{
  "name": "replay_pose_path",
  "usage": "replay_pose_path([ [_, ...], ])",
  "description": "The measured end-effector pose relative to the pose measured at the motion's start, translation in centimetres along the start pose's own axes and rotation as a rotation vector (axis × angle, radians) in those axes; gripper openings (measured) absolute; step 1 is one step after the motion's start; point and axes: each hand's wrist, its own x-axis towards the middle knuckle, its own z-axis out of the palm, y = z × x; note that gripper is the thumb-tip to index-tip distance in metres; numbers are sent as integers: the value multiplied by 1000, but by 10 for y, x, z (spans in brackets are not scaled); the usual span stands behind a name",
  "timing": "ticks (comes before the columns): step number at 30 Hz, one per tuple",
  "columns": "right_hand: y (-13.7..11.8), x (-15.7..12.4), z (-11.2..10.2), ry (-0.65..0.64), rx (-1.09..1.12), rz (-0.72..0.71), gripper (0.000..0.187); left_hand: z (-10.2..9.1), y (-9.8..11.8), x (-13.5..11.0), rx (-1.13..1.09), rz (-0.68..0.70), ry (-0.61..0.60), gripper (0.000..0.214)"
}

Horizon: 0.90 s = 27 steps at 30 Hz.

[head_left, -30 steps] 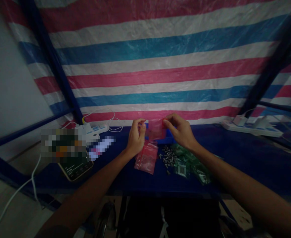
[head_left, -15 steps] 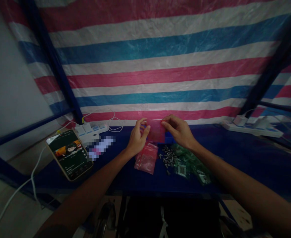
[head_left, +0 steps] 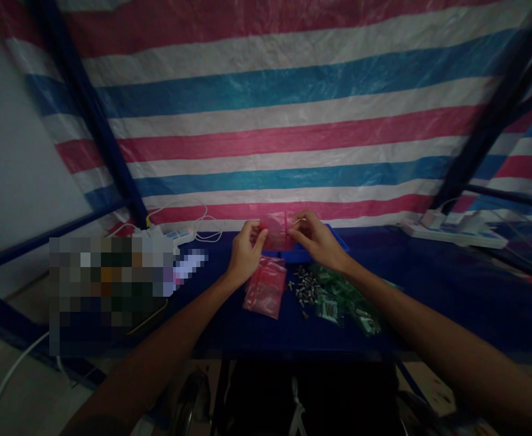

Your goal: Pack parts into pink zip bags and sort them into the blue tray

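Both hands hold a small red plastic bag [head_left: 276, 232] up above the blue table [head_left: 429, 284]. My left hand [head_left: 245, 254] pinches its left edge and my right hand [head_left: 315, 239] pinches its right edge near the top. Below them lies a pile of red bags [head_left: 266, 287]. To its right sit several small metal screws [head_left: 306, 287] and a heap of green bags [head_left: 347, 303]. A blue tray [head_left: 338, 245] shows partly behind my right hand.
A striped red, white and blue tarp [head_left: 270, 121] hangs behind the table. A white power strip [head_left: 177, 233] with cables lies at the back left, another power strip [head_left: 451, 233] at the back right. A blurred patch [head_left: 106, 284] covers the left of the table.
The hands and the red bag have shifted slightly left and up, with the fingers drawn closer together on the bag's top. The view has moved a little.
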Motion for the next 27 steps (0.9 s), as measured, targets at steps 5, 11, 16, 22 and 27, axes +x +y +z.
replay_pose_path([
  [5, -9, -1, 0, 18, 58, 32, 30, 0, 4, 0, -86, 13, 32, 34],
  [11, -10, 1, -3, -7, -26, 8, 14, -7, 3, 3, 111, 90, -26, 25],
  [16, -2, 3, -7, 40, -78, 9, 20, -6, -4, 4, 90, 97, -74, 32],
  [22, 0, 4, -8, 60, -29, 44, 24, -7, -1, 6, 118, 103, -74, 11],
  [27, 3, 5, -7, 100, -170, 17, 30, -8, -2, 10, 141, 73, -52, 17],
])
